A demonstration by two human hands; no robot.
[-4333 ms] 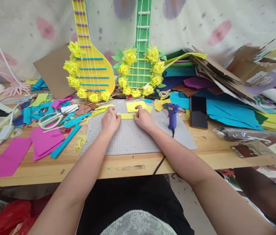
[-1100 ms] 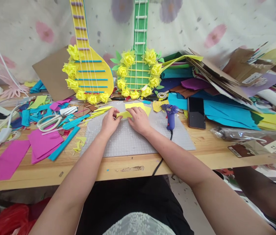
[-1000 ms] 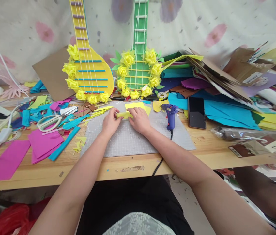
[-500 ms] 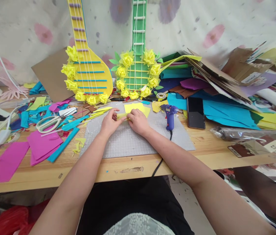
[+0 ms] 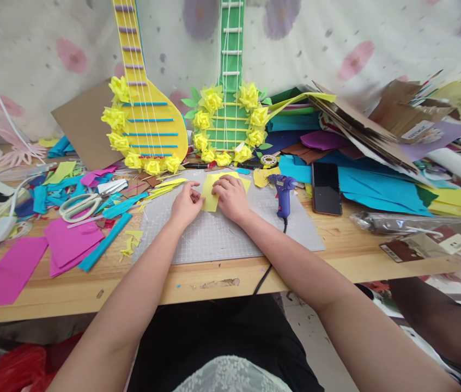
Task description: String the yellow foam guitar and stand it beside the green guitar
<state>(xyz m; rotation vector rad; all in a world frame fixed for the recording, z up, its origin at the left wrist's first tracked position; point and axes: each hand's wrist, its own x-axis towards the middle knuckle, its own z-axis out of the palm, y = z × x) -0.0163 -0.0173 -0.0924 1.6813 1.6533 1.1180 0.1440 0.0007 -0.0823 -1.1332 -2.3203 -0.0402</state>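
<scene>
On the grey cutting mat (image 5: 230,239) a piece of yellow paper (image 5: 211,202) stands out between my hands. My left hand (image 5: 186,204) pinches its left edge with thumb and fingertips. My right hand (image 5: 232,199) grips the right part with curled fingers over it, its thumb hidden. Behind it lies more yellow paper (image 5: 245,184), partly covered by my right hand. A purple-blue glue gun (image 5: 284,196) lies on the mat to the right, its cord running off the table's front edge.
A yellow paper guitar (image 5: 161,128) and a green one (image 5: 226,130) with yellow flowers lean at the back. Scissors (image 5: 79,208), magenta sheets (image 5: 73,242) and blue scraps lie left. A phone (image 5: 326,188), blue sheets (image 5: 381,188) and cardboard (image 5: 369,128) are on the right.
The yellow paper between my hands was a narrow folded strip; now it shows a broader, flatter face. My left hand has shifted slightly, and my right fingers sit higher on the paper.
</scene>
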